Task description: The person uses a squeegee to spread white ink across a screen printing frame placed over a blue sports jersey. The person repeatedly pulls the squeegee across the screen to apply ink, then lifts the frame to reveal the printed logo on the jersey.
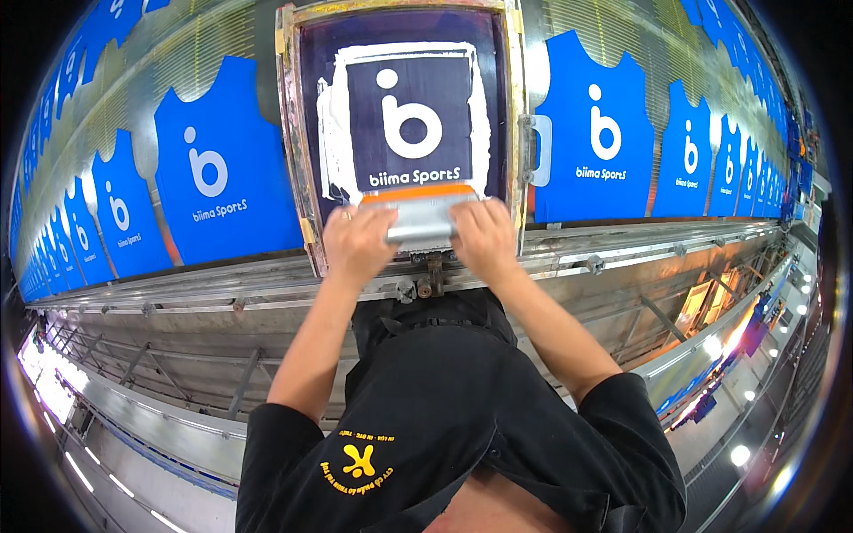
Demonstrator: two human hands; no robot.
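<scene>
A metal squeegee (423, 220) with an orange blade lies across the near end of a screen-printing frame (290, 133). My left hand (357, 242) grips its left end, and my right hand (486, 238) is closed round its right end. Beyond the blade, the dark mesh shows a white round-lettered design (413, 131) with a line of lettering under it. Thick white ink (481, 133) is smeared along the left, far and right sides of that area. Whatever lies beneath the frame is hidden.
Blue cut shirt panels (227, 160) with white prints line the long table left of the frame. More blue panels (591, 133) run along it to the right. A metal rail (622, 255) with small clamps follows the table's near edge, close to my body.
</scene>
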